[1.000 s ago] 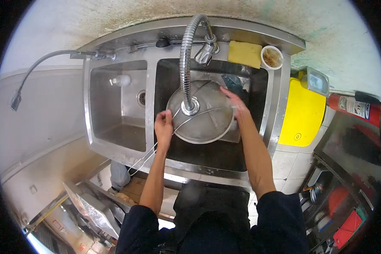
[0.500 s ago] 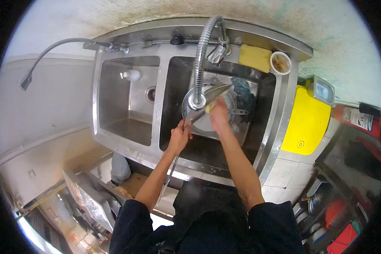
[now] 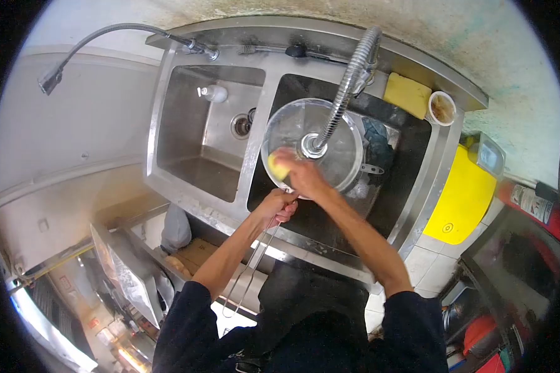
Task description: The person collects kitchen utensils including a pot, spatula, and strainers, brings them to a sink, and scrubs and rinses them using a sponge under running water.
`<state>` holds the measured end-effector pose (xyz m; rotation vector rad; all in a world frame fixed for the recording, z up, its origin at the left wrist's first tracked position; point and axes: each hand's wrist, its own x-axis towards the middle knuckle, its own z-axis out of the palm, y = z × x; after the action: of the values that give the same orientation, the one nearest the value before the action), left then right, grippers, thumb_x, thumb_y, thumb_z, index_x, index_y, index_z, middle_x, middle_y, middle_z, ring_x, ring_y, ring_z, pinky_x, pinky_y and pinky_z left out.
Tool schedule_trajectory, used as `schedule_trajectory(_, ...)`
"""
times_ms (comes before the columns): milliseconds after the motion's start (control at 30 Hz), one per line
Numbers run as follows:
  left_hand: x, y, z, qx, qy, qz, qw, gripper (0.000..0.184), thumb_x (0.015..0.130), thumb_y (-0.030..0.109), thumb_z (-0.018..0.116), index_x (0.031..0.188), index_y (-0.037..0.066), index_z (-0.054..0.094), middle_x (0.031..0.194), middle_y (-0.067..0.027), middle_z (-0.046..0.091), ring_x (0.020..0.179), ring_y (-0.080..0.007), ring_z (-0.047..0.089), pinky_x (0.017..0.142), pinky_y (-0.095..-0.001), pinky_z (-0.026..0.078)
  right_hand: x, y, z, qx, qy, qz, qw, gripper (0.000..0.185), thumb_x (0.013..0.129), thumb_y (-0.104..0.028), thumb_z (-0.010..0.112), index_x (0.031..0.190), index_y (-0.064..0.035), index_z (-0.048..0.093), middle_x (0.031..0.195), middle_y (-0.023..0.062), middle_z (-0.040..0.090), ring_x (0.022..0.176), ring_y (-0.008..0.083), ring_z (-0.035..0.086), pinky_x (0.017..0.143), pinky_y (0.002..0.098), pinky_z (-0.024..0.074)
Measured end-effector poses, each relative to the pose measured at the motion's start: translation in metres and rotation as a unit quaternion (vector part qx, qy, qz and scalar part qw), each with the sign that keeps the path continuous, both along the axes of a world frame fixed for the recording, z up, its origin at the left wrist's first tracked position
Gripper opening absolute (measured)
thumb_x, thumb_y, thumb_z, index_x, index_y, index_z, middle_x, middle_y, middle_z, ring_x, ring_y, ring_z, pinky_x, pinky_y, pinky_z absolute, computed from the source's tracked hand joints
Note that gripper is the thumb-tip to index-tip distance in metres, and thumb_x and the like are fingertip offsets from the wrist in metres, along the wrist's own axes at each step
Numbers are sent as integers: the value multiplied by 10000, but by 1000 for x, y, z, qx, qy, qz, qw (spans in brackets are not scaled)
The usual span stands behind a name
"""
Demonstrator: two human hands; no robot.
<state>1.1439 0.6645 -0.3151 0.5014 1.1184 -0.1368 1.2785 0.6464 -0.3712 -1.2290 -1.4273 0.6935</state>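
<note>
I hold one strainer (image 3: 292, 135) over the right basin (image 3: 336, 224) of two, my left hand (image 3: 277, 208) wrapping its fingers around the wire handle (image 3: 247, 273) near the rim. My right hand (image 3: 308, 176), palm down just beyond, curls its fingers over one yellow sponge (image 3: 278, 169). The left basin (image 3: 224, 158) contains one pump bottle (image 3: 215, 94); one white cup (image 3: 442, 94), brownish scraps (image 3: 442, 112).

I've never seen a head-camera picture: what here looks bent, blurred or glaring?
Head view throughout: the double-basin sink bows, wide-angle fashion, inside dark corners; the right hand and yellow sponge look smeared, likely motion blur; glare whitens the lower left.
</note>
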Motion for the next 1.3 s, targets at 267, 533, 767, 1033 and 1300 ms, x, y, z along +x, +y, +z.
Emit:
schedule_trajectory(267, 21, 2, -3, 27, -19, -41, 999, 216, 908, 185, 496, 733, 67, 450, 521, 6, 414, 354, -45, 284, 309, -214, 183, -9, 35, -12, -70, -11, -66, 995, 330, 730, 35, 502, 1028, -64, 606, 1134, 136, 578, 1135, 301, 490, 963, 380, 377)
schedule_trajectory(533, 10, -5, 12, 33, -52, 6, 998, 115, 858, 117, 515, 759, 70, 480, 520, 18, 407, 348, -34, 304, 293, -195, 186, 35, -30, 26, -105, -24, 159, 981, 300, 768, 8, 474, 1023, -65, 614, 1051, 165, 600, 994, 336, 566, 874, 394, 434)
schedule_trajectory(767, -1, 19, 4, 87, -67, 60, 992, 208, 901, 182, 527, 750, 56, 459, 535, 4, 424, 352, -32, 295, 293, -189, 201, 24, -30, 31, -163, -114, 48, 979, 366, 738, 16, 501, 1077, -77, 602, 1025, 153, 604, 971, 313, 579, 823, 412, 463)
schedule_trajectory(1033, -27, 18, 19, 67, -30, 18, 997, 187, 903, 160, 519, 758, 84, 429, 538, 3, 416, 353, -36, 292, 292, -194, 190, 91, -43, -4, -33, -296, -3, 955, 365, 747, 29, 461, 1095, -13, 562, 1229, 103, 521, 1175, 287, 463, 1044, 386, 325)
schedule_trajectory(1300, -22, 15, 9, 88, 10, 16, 996, 168, 907, 147, 500, 760, 88, 443, 513, 23, 398, 330, -40, 280, 278, -200, 176, -28, -38, 44, -344, 95, -47, 933, 370, 784, 50, 446, 1131, -17, 555, 1041, 216, 597, 989, 363, 568, 846, 411, 454)
